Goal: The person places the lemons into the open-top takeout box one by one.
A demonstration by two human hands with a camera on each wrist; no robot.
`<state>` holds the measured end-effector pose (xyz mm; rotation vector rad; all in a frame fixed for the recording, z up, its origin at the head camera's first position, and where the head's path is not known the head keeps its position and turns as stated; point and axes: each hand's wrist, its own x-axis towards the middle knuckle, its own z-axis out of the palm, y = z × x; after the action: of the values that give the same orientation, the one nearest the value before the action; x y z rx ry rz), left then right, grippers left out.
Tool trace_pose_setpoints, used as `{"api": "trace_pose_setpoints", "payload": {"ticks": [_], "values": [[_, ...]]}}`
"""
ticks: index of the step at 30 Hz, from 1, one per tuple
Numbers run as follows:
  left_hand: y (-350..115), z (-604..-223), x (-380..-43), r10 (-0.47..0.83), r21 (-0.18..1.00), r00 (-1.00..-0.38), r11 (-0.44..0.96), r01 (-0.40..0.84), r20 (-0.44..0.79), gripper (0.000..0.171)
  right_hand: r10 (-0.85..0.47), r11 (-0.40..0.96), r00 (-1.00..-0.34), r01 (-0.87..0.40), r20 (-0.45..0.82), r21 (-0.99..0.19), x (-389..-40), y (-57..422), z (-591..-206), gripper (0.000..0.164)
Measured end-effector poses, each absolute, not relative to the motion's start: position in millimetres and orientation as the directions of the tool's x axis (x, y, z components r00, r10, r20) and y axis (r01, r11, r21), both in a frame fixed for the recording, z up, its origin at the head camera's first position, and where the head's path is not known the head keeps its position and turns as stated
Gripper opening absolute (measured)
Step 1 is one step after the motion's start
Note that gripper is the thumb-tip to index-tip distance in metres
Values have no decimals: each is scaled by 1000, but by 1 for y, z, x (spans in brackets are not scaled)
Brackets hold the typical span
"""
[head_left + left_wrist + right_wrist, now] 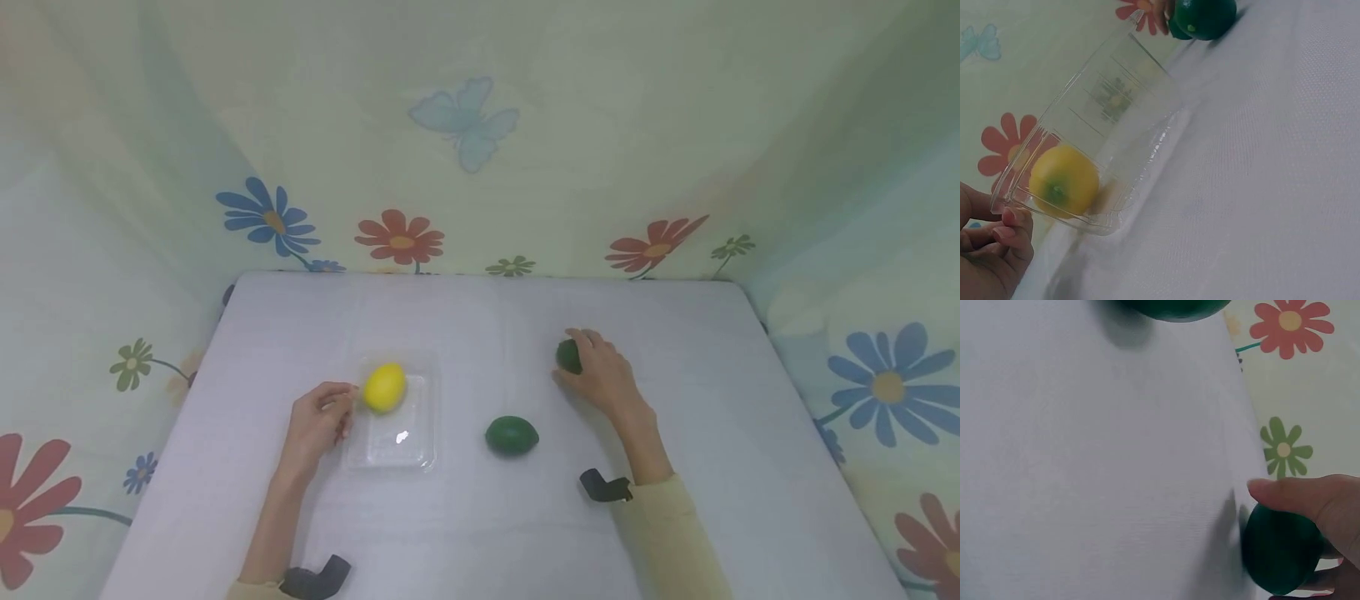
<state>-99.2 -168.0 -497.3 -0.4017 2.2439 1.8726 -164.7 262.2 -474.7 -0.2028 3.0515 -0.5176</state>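
Observation:
A clear plastic box [415, 425] lies on the table with a yellow lemon [384, 387] in its far left part. My left hand [318, 425] pinches the box's left rim between thumb and fingers; the left wrist view shows the fingertips [1005, 232] at the box's corner. Over to the right, my right hand [607, 379] grips a dark green lime [567, 357], partly hidden by the fingers. In the right wrist view the thumb lies over this lime [1279, 550]. A second green lime [512, 436] rests on the table between the box and my right hand.
The table [480, 533] has a white cloth over it. Flowered curtains [480, 192] stand along its far edge and both sides. Dark camera mounts, one on the left wrist [318, 577] and one on the right wrist [603, 486], stick out over the table.

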Motion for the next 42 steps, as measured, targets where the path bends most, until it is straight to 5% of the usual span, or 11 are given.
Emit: {"api": "trace_pose_setpoints", "payload": {"ticks": [7, 28, 42], "values": [[-168, -496, -98, -85, 929, -945, 178, -326, -315, 29, -98, 929, -995, -93, 2, -357, -162, 265, -482, 58], [-168, -498, -101, -83, 927, -945, 187, -326, -316, 28, -125, 926, -991, -133, 47, -353, -159, 258, -473, 57], [-167, -498, -102, -87, 920, -945, 214, -327, -316, 29, -289, 884, -936, -341, 201, -320, -138, 219, -439, 59]]}}
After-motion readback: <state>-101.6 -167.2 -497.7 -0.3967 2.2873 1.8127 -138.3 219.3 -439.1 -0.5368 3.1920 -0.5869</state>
